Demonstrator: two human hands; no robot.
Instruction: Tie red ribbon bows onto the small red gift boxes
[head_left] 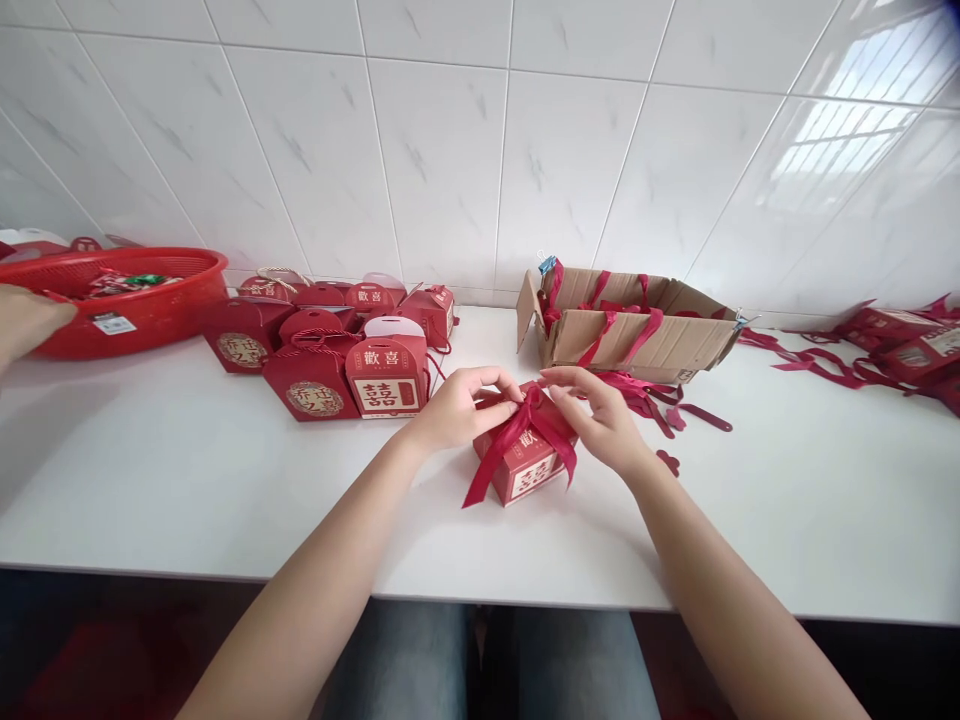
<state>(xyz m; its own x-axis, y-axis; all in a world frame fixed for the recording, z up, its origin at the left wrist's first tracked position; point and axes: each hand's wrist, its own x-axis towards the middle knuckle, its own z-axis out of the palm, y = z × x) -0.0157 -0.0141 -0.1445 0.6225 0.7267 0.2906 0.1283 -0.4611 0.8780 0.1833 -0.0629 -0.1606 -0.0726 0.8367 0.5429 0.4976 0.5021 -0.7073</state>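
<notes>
A small red gift box stands on the white table in front of me. A dark red ribbon lies over its top, its ends trailing down the front. My left hand pinches the ribbon at the box's top left. My right hand pinches the ribbon at the top right. Both hands sit close together over the knot.
Several finished red gift boxes are grouped at the left. A red plastic basket stands far left, with another person's hand beside it. An open cardboard box holds red ribbons. More boxes and ribbons lie far right.
</notes>
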